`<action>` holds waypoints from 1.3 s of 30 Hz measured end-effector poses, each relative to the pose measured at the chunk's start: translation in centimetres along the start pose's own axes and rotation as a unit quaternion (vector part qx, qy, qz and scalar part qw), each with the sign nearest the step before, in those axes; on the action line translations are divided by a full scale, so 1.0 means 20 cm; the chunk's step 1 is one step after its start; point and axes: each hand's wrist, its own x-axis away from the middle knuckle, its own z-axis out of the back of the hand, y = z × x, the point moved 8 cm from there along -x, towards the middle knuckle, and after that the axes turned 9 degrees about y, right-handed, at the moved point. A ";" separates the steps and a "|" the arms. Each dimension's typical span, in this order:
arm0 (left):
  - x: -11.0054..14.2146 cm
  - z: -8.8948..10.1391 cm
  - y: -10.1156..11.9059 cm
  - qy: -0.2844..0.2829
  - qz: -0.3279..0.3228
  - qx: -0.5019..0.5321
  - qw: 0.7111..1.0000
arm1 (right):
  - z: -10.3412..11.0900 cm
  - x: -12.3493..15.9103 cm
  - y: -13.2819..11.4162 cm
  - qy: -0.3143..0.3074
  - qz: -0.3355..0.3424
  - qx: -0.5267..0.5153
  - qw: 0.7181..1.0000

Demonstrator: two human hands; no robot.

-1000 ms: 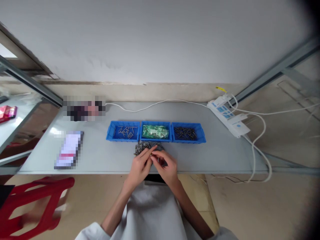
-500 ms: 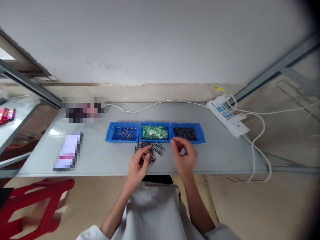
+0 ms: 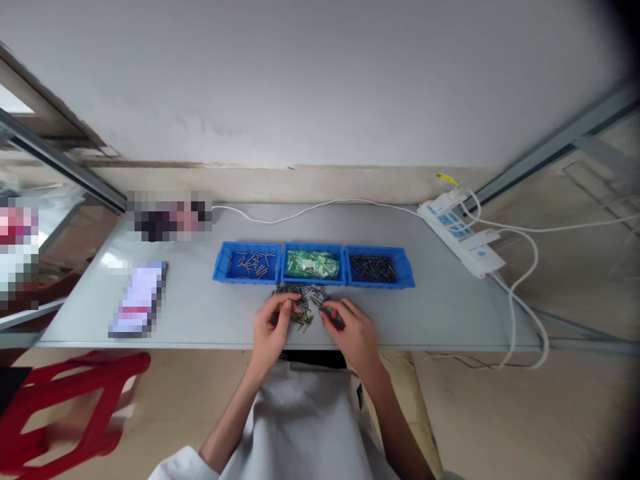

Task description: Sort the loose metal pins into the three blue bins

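Thin metal pins (image 3: 304, 311) | showing dark grey, some brassy | crisscrossing in a loose heap | lying between my left hand (image 3: 269, 325) and right hand (image 3: 355, 328), just this side of the middle blue bin (image 3: 313, 281)

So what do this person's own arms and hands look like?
The left hand and right hand are bare: no gloves, watch or cables show. The left sleeve, pale grey, ends well short of the hand; only a sliver of the right sleeve shows.

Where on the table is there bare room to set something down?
Free: between the right blue bin and power strip; between the left blue bin and pixelated phone-shaped item. Crowded: between the hands, where metal pins lie piled.
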 end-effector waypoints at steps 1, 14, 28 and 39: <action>0.00 0.00 0.00 0.001 -0.001 0.001 1.000 | 0.00 0.00 0.00 0.000 -0.001 0.010 1.000; 0.01 -0.04 0.09 -0.005 -0.106 -0.073 0.992 | 0.02 -0.04 -0.02 0.007 -0.035 -0.049 0.998; 0.04 -0.08 0.12 -0.055 -0.190 -0.090 0.976 | -0.01 -0.08 -0.22 0.031 0.025 -0.163 0.986; 0.00 -0.06 0.09 -0.031 -0.110 -0.066 0.991 | -0.03 -0.06 -0.09 0.041 -0.075 -0.178 0.980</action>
